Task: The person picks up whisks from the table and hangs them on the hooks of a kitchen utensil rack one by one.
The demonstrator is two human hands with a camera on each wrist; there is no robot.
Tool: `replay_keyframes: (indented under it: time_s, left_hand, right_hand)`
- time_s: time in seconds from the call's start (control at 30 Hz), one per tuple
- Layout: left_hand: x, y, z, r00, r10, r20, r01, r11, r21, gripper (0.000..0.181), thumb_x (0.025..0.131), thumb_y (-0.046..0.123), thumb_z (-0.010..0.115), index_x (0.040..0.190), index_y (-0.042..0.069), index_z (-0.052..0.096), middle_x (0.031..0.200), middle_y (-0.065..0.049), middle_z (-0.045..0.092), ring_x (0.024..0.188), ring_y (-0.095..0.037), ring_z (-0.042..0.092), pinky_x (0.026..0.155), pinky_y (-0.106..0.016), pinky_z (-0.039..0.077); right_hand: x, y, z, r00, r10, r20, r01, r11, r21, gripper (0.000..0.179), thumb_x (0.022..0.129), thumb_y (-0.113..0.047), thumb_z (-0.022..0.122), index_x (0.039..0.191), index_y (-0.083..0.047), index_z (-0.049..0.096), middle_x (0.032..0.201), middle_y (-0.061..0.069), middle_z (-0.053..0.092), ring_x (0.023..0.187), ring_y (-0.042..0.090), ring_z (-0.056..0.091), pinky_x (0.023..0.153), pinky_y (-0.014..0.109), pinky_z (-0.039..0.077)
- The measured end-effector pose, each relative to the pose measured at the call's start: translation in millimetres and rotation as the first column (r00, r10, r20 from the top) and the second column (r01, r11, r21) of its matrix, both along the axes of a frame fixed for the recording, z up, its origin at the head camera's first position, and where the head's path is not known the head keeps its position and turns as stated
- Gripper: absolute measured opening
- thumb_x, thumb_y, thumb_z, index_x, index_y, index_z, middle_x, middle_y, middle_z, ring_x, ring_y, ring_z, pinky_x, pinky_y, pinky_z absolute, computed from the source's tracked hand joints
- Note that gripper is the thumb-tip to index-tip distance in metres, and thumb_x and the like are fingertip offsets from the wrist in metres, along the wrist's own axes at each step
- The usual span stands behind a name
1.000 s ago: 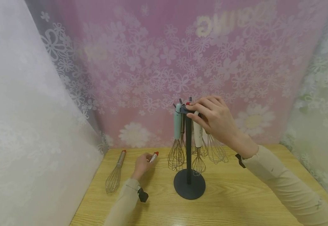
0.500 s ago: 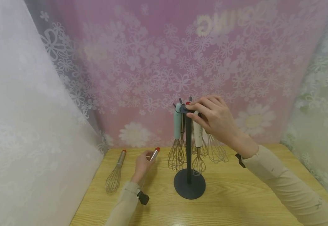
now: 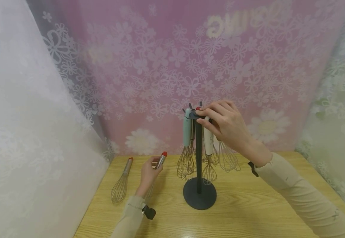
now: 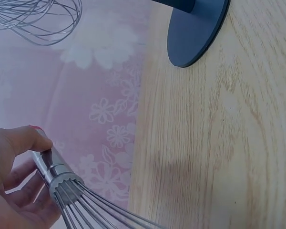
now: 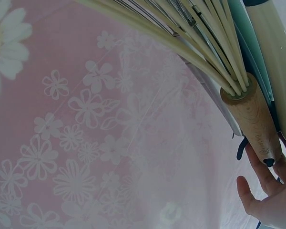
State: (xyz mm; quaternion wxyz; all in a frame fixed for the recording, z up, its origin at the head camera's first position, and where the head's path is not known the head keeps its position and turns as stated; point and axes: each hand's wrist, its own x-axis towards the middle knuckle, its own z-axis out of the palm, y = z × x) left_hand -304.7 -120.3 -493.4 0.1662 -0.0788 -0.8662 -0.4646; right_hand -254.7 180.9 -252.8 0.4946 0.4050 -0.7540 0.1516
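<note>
My left hand [image 3: 149, 172] grips a steel whisk [image 4: 50, 164] by its red-tipped metal handle, raised over the left part of the table. The left wrist view shows the thumb across the handle and the wires pointing down. At the top of a black whisk stand [image 3: 198, 158], my right hand [image 3: 227, 124] holds the hub between fingers and thumb. A mint-handled whisk [image 3: 186, 129] and a cream-handled whisk [image 3: 208, 142] hang from it. Beside the right fingers, a wooden-handled whisk [image 5: 252, 119] also hangs there. The hand hides part of the hub.
Another red-tipped steel whisk [image 3: 120, 185] lies on the wooden table [image 3: 249, 205], left of my left hand. The stand's round base [image 3: 200, 200] rests near the table's middle. A pink flowered curtain [image 3: 160, 66] closes off the back, with pale sheets at the sides.
The whisk in my left hand has risen and swung more upright, its red tip moving away from me. My right hand keeps its place on the stand.
</note>
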Motion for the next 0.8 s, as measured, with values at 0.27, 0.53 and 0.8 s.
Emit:
replay_keyframes:
  time_s: [0.27, 0.53, 0.8]
  left_hand:
    - [3.7, -1.3, 1.1, 0.999, -0.037, -0.019, 0.039, 0.994, 0.099, 0.034, 0.09, 0.005, 0.075, 0.123, 0.006, 0.068, 0.117, -0.014, 0.069, 0.103, -0.033, 0.069, 0.082, -0.041, 0.061]
    - [4.9, 1.3, 5.0, 0.997, -0.018, -0.072, 0.028, 0.991, 0.129, 0.036, 0.089, 0.005, 0.076, 0.124, 0.008, 0.067, 0.116, -0.015, 0.069, 0.102, -0.033, 0.069, 0.081, -0.046, 0.061]
    - [6.9, 5.5, 8.6, 0.99, -0.031, -0.134, 0.054, 0.985, 0.165, 0.038, 0.088, 0.001, 0.076, 0.124, 0.008, 0.067, 0.116, -0.015, 0.069, 0.101, -0.034, 0.069, 0.08, -0.048, 0.061]
  right_hand:
    - [0.3, -0.8, 0.3, 1.0, 0.004, -0.008, -0.004, 1.0, 0.003, 0.049, 0.107, -0.045, 0.047, 0.106, -0.006, 0.076, 0.098, 0.01, 0.071, 0.093, 0.031, 0.063, 0.093, 0.052, 0.045]
    - [0.0, -0.7, -0.1, 1.0, 0.003, -0.002, -0.003, 1.0, 0.006, 0.049, 0.107, -0.045, 0.048, 0.106, -0.006, 0.076, 0.099, 0.009, 0.071, 0.093, 0.03, 0.063, 0.093, 0.051, 0.045]
    - [-0.4, -1.0, 0.0, 1.0, 0.004, -0.01, -0.004, 1.0, -0.001, 0.049, 0.107, -0.045, 0.047, 0.105, -0.006, 0.077, 0.097, 0.01, 0.071, 0.092, 0.031, 0.063, 0.093, 0.052, 0.046]
